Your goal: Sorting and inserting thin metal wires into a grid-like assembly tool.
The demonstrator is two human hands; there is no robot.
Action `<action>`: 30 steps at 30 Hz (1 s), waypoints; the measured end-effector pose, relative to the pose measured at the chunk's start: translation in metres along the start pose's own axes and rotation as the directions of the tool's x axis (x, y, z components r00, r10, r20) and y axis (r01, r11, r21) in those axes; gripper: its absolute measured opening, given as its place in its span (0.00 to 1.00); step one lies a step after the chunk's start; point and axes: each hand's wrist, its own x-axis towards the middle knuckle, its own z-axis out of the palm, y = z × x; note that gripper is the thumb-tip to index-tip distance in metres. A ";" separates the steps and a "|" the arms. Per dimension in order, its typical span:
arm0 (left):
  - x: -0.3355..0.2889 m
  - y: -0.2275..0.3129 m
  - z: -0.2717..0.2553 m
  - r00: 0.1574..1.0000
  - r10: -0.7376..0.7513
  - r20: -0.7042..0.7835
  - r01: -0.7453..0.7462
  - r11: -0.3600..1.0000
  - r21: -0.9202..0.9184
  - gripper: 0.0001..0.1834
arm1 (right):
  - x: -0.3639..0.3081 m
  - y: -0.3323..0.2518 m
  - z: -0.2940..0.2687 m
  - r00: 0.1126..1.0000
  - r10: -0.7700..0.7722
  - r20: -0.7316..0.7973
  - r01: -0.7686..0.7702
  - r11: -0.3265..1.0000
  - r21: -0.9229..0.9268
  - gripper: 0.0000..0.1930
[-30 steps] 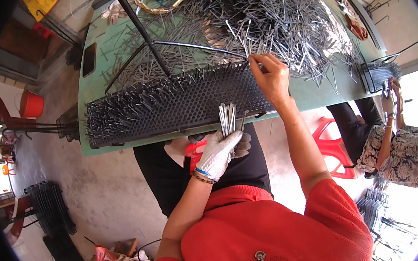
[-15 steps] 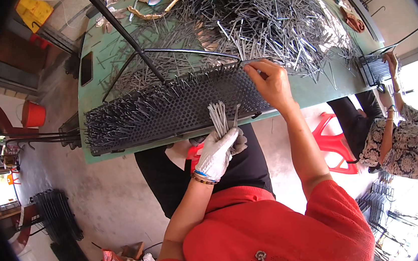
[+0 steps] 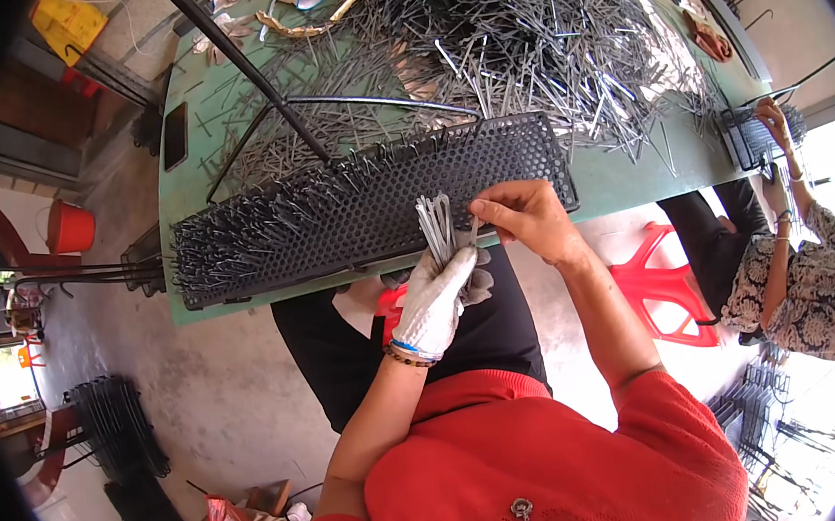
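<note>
My left hand (image 3: 432,304), in a white glove, is closed around a bundle of thin grey metal pins (image 3: 436,219) that stick up from its fist. Bare, my right hand (image 3: 533,224) pinches a single pin (image 3: 474,229) between thumb and forefinger, right beside the gloved thumb. Just beyond both hands, a long black perforated metal tray (image 3: 387,203) lies along the table's near edge. Many upright pins (image 3: 254,236) crowd its left part and back edge, while its right part shows bare holes. A black rod frame (image 3: 265,89) rises behind it.
A large heap of loose pins (image 3: 527,39) covers the far part of the green table (image 3: 623,202). A phone (image 3: 175,136) lies at its left edge. At right, another person's hand (image 3: 774,121) works at a smaller rack (image 3: 750,138), near a red stool (image 3: 656,288).
My right hand has come down and left from the tray's far right edge to the bundle. It now grips one pin there. My left hand has hardly moved.
</note>
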 end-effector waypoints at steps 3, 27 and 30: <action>-0.003 0.004 0.005 0.999 -0.002 0.040 -0.001 0.998 0.066 0.12 | -0.001 0.001 -0.003 0.998 0.062 -0.011 -0.062 0.998 0.027 0.11; -0.009 -0.002 -0.003 0.984 -0.092 0.150 0.071 0.988 0.136 0.14 | -0.025 0.016 0.019 0.991 0.112 -0.071 -0.106 0.991 0.079 0.09; -0.011 -0.003 -0.003 0.990 -0.089 0.112 0.075 0.989 0.123 0.15 | -0.029 0.017 0.021 0.988 0.116 -0.102 -0.102 0.985 0.137 0.09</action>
